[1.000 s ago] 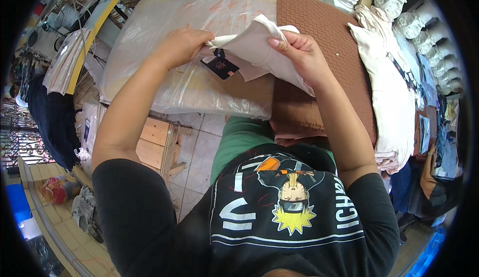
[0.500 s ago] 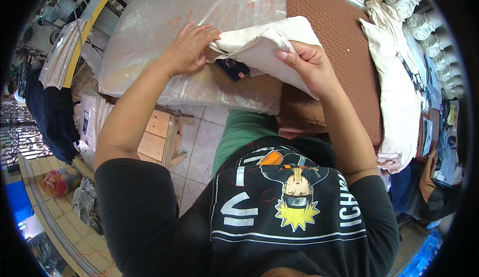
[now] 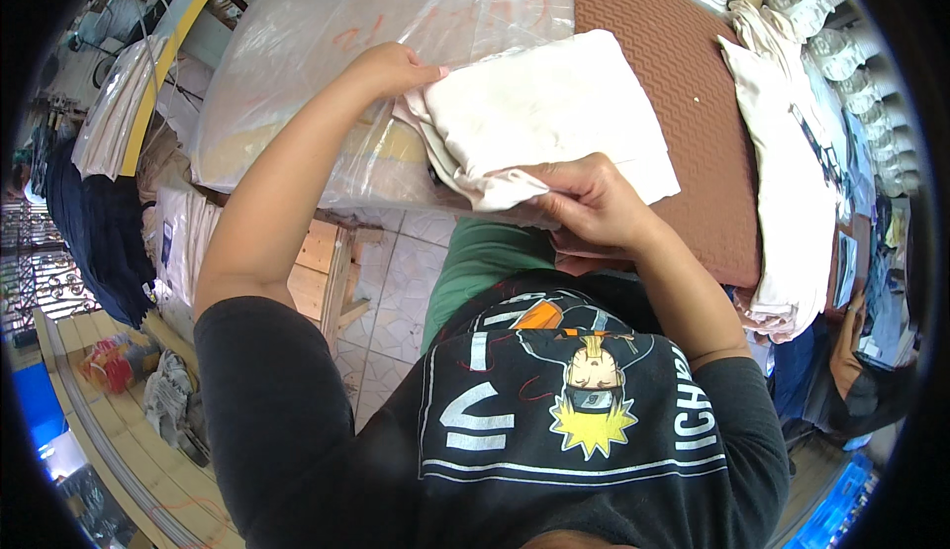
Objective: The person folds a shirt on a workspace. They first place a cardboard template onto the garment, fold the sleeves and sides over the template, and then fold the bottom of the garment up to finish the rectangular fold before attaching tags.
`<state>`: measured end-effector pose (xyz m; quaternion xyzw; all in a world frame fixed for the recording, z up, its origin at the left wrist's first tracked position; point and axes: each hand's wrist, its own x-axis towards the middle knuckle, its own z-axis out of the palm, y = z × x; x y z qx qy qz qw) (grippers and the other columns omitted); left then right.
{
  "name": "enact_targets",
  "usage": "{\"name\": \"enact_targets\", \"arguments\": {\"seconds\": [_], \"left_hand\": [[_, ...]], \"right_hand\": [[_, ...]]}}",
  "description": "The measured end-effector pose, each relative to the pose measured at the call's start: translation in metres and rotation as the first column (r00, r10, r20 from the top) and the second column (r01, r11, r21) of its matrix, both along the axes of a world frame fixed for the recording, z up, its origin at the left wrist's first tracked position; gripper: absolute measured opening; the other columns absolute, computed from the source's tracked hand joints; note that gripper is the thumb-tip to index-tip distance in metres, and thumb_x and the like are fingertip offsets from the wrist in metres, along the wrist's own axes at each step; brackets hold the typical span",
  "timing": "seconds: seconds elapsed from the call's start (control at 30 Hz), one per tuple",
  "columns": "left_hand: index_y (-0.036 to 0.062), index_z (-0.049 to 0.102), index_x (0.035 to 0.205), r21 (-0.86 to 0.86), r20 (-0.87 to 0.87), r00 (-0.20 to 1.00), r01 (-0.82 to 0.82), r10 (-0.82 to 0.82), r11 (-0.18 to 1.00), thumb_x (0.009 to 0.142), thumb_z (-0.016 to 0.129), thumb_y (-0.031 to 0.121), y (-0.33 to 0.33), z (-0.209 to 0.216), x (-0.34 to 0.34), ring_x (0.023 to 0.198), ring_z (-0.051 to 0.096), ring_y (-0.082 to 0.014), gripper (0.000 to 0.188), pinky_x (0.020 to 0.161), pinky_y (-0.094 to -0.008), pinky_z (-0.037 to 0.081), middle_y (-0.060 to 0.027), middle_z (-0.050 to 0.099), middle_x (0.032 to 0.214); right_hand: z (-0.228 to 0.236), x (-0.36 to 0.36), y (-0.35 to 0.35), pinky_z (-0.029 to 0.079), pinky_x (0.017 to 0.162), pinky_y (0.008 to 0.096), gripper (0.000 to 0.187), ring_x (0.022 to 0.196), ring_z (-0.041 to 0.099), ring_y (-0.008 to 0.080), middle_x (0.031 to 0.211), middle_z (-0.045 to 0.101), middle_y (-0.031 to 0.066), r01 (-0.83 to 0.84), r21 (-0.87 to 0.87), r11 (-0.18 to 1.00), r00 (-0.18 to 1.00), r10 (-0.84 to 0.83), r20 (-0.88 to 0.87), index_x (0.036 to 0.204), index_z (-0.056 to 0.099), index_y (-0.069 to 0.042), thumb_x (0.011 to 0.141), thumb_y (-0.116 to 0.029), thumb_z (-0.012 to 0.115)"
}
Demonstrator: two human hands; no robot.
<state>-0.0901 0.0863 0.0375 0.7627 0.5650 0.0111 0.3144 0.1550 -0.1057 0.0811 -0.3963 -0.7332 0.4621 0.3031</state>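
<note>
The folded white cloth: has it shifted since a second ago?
Yes. The folded white cloth, earlier lifted and half open, now lies flatter and folded, partly on the brown mat; both hands still grip it.

The fingertips of the left hand [image 3: 396,69] are hidden behind the edge of the folded cream garment [image 3: 549,119], so its grip cannot be judged. The inner layers of that garment are concealed by its top fold. The brown textured mat [image 3: 673,84] is cut off by the upper rim.
</note>
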Motion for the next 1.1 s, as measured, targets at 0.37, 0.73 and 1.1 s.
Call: {"name": "enact_targets", "arguments": {"seconds": [0.37, 0.73, 1.1], "left_hand": [[0.0038, 0.066, 0.092, -0.132, -0.054, 0.986, 0.152, -0.160, 0.980, 0.069, 0.073, 0.045, 0.001, 0.002, 0.017, 0.084, 0.060, -0.0213, 0.048, 0.074, -0.0318, 0.047, -0.0117, 0.065, 0.091], [0.0014, 0.064, 0.105, -0.338, 0.049, 0.984, 0.177, -0.171, 0.924, 0.076, 0.070, 0.034, -0.019, 0.024, 0.019, 0.088, 0.059, -0.0150, 0.044, 0.079, -0.0282, 0.044, -0.0081, 0.066, 0.096], [0.0066, 0.035, 0.138, -0.550, 0.403, 0.915, 0.262, -0.023, 0.793, 0.086, 0.056, 0.019, -0.023, 0.033, -0.004, 0.088, 0.060, -0.0111, 0.057, 0.077, -0.0236, 0.047, -0.0098, 0.061, 0.109]], "right_hand": [[-0.008, 0.004, -0.007, 0.052, 0.068, 0.0316, 0.035, 0.073, 0.067, 0.0292, 0.086, 0.067, 0.0159, -0.090, -0.010, 0.996, 0.984, 0.091, 0.154, 0.112, 0.065, -0.012, 0.077, -0.005, 0.061], [-0.014, 0.012, -0.009, 0.052, 0.069, 0.0319, 0.034, 0.074, 0.066, 0.0307, 0.088, 0.067, 0.0169, -0.111, 0.013, 0.994, 0.987, 0.109, 0.122, 0.111, 0.065, -0.011, 0.077, -0.007, 0.062], [-0.011, 0.015, -0.012, 0.051, 0.070, 0.0301, 0.032, 0.076, 0.067, 0.0301, 0.090, 0.067, 0.0175, -0.093, -0.122, 0.988, 0.989, 0.106, 0.103, 0.110, 0.065, -0.007, 0.078, -0.007, 0.062]]}}
